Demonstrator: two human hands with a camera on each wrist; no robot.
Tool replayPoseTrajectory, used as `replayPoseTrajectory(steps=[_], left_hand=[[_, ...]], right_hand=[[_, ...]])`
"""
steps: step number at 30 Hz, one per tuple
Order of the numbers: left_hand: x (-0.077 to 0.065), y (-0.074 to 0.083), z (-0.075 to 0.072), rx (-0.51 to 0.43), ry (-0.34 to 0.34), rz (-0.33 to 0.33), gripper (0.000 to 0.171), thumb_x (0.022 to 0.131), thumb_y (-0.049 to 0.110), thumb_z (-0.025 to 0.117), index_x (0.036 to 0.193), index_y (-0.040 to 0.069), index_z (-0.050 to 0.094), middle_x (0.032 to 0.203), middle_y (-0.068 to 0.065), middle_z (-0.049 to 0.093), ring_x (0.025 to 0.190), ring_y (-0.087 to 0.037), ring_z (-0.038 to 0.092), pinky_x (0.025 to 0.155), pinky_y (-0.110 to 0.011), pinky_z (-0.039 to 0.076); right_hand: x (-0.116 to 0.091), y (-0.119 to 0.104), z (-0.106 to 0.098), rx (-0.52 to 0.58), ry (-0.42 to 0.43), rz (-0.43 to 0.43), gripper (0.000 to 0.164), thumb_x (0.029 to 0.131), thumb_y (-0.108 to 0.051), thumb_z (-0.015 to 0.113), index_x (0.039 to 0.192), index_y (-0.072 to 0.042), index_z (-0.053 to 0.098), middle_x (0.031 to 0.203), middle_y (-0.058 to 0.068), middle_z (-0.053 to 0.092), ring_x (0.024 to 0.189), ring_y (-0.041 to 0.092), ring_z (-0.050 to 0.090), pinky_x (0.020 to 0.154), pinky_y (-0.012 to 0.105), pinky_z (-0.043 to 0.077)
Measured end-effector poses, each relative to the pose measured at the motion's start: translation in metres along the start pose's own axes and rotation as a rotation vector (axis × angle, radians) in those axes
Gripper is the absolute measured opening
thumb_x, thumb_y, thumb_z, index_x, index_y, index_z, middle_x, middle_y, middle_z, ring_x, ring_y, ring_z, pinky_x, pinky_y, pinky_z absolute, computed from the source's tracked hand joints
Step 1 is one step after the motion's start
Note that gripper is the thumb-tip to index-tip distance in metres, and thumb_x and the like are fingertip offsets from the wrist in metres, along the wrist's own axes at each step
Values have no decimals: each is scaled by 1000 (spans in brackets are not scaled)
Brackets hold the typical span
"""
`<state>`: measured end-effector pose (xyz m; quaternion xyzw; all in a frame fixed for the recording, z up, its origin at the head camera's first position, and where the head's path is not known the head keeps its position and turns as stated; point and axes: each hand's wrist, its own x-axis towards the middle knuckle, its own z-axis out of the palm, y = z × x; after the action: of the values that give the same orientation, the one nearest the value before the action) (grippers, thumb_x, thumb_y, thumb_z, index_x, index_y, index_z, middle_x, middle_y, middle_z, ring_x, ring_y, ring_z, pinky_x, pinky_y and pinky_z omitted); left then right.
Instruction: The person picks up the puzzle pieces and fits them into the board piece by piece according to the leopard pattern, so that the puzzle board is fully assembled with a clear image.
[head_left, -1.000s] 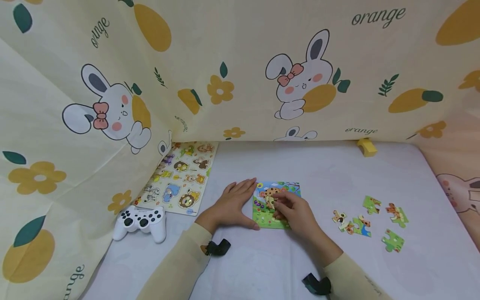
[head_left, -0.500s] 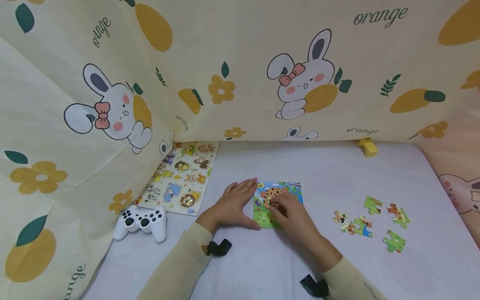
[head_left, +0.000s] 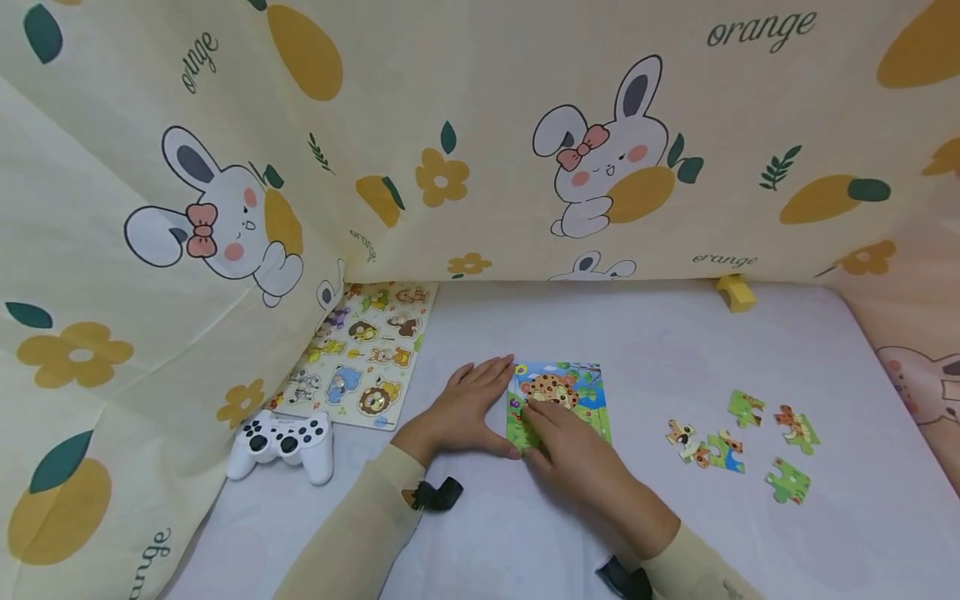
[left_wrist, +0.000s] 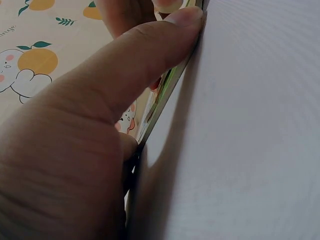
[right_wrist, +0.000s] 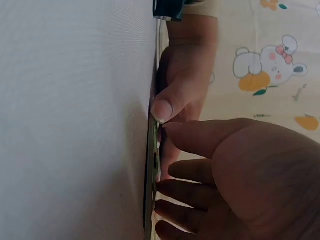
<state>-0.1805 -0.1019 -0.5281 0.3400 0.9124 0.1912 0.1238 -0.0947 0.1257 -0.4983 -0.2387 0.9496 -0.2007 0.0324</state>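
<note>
A small square jigsaw puzzle [head_left: 588, 396] with a spotted animal on green and blue lies flat on the white table. Along its left edge my left hand [head_left: 465, 411] rests with fingers spread, the thumb by the near left corner. My right hand [head_left: 573, 446] lies over the puzzle's lower part, covering much of it. In the right wrist view, the right hand's fingertips [right_wrist: 165, 187] touch the puzzle's face, fingers loosely extended with nothing pinched. The left thumb [left_wrist: 185, 17] presses at the puzzle's edge in the left wrist view.
Several loose jigsaw pieces [head_left: 787, 481] lie to the right. A yellow block [head_left: 736, 294] sits at the back by the printed curtain [head_left: 487, 200]. To the left are a white game controller [head_left: 281, 446] and an animal picture board [head_left: 386, 379].
My right hand has moved down and left over the puzzle, its fingers going from a pinch to a flatter touch. More of the spotted animal shows. My left hand stays in place.
</note>
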Motion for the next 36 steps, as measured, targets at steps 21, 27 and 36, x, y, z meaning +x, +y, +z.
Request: replayPoseTrajectory(steps=[21,27,36], left_hand=[[-1,1,-1,0,-1,-2,138,77,78,84,175,10,15,183,3,2,165,-15,1,131,-48,-2],[-1,1,-2,-1,-5,-7,137,78,78,83,176,11,15,182,4,1,166,-16,1,131,-47,-3],[-1,0,0,5,-9,-5,137,78,78,82,176,11,14,182,5,1,165,-15,0,131,-47,-2]], right_hand=[[1,18,-2,46,-44,-69,63,102,-27,81,154,1,60,167,20,44,150,39,46,118,56,43],[2,18,-2,55,-78,-36,63,102,-29,81,152,1,61,170,17,41,154,37,41,121,55,39],[2,20,-3,70,-93,-8,68,102,-31,80,157,1,55,170,16,42,157,37,36,124,57,35]])
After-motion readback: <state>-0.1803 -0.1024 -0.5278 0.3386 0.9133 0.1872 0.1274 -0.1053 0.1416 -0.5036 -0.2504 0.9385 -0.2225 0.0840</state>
